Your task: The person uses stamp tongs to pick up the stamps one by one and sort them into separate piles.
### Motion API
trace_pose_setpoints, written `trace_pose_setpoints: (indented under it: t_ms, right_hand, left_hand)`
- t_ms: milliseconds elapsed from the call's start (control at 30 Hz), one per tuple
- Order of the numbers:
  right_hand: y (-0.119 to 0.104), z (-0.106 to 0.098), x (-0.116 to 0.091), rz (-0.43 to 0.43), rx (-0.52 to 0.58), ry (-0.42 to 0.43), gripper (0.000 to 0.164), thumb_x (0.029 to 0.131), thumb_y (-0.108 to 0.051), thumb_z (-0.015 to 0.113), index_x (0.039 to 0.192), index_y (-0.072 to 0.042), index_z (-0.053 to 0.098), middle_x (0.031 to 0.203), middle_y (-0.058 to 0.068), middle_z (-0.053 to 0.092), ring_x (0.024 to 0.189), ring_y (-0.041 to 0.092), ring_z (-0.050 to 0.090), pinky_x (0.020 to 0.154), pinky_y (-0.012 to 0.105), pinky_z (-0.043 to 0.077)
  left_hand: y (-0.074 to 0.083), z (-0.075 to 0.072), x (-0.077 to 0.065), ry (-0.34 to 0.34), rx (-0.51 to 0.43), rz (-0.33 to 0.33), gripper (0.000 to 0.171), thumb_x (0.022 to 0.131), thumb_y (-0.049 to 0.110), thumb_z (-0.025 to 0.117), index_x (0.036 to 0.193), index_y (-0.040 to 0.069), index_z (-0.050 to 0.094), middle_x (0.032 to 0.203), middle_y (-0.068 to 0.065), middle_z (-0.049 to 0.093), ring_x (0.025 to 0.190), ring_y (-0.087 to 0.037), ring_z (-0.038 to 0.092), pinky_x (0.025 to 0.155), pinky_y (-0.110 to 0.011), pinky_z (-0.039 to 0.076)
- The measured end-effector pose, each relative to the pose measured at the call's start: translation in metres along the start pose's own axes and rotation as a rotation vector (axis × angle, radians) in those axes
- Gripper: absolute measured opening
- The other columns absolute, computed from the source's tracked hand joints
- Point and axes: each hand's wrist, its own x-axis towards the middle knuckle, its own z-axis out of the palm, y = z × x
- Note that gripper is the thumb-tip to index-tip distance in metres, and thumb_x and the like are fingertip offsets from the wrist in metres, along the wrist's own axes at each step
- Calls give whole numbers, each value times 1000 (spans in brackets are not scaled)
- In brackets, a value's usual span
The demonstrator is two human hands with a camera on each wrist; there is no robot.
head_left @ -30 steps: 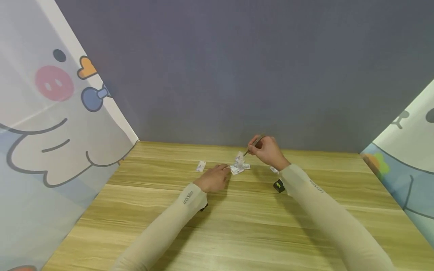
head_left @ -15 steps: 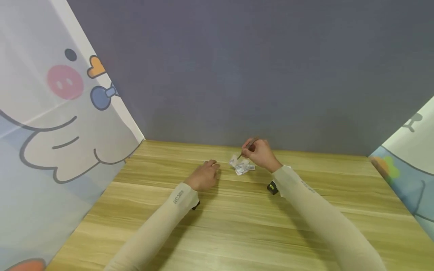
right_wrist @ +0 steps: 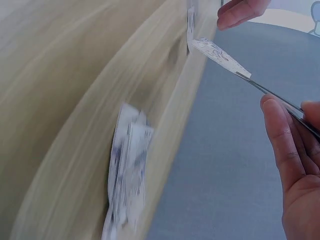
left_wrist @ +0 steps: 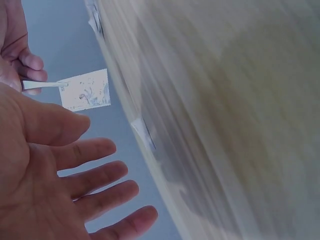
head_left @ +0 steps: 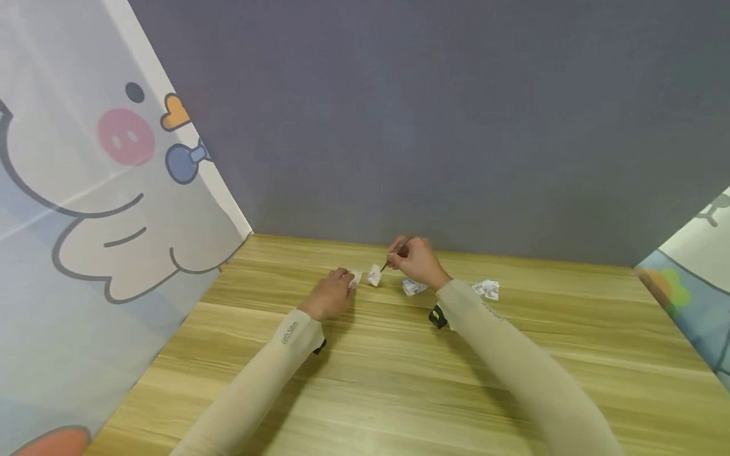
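My right hand (head_left: 419, 261) pinches a pair of tweezers (right_wrist: 272, 95). In their tips is a corner of a small white postage stamp (left_wrist: 85, 91) with perforated edges and a printed figure. This stamp hangs just above the table. Its free end comes near another stamp (head_left: 356, 278) lying on the wood. My left hand (left_wrist: 65, 160) has its fingers extended and spread, and holds nothing; in the head view it lies right beside that stamp, partly covering it. A pile of stamps (head_left: 413, 287) lies below my right hand.
Further right on the wooden table (head_left: 376, 380) are more stamps (head_left: 486, 289), beyond my right wrist. A grey panel (head_left: 399, 126) rises at the table's back edge. Cartoon-printed sheets (head_left: 137, 253) flank both sides.
The tweezers have lifted one stamp off the pile and carried it left to near my left hand. My left hand has moved left, away from the pile, to the separate stamp.
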Motion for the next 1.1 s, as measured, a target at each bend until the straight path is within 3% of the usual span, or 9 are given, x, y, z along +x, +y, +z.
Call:
trace_pose_setpoints:
  t_ms: [300, 433, 600, 767, 1100]
  right_hand:
    - [2, 23, 16, 49, 73, -23, 5, 90, -2, 63, 87, 2, 63, 77, 14, 66, 77, 37, 66, 70, 46, 56]
    - [5, 32, 20, 60, 92, -20, 5, 90, 0, 63, 86, 3, 62, 79, 17, 66, 75, 35, 67, 67, 45, 57]
    - [15, 41, 25, 72, 86, -12, 6, 89, 1, 62, 84, 1, 62, 79, 18, 66, 72, 33, 68, 64, 42, 57]
    - [24, 49, 28, 99, 59, -52, 5, 90, -3, 62, 85, -1, 62, 81, 15, 66, 72, 29, 68, 62, 36, 57]
    - [20, 52, 27, 153, 38, -36, 6, 91, -4, 61, 87, -1, 63, 82, 16, 65, 74, 32, 67, 64, 39, 57]
  left_hand:
    - [-12, 1, -4, 9, 15, -5, 40, 100, 15, 42, 137, -2, 43, 138, -16, 41, 127, -33, 38, 103, -49, 35]
    - [-14, 1, -5, 2, 6, 59, 37, 101, 13, 43, 134, -3, 46, 134, -16, 43, 123, -34, 41, 101, -48, 37]
    - [-13, 1, -4, -87, 4, 130, 38, 102, 12, 42, 137, -3, 43, 139, -16, 39, 126, -34, 38, 102, -48, 36]
    - [-11, 3, -5, -141, 19, 117, 38, 103, 15, 38, 137, 1, 46, 143, -14, 36, 130, -34, 35, 104, -51, 33]
    - [-8, 4, -5, -150, 43, 89, 37, 103, 19, 40, 135, 5, 49, 141, -11, 39, 129, -31, 37, 102, -52, 35]
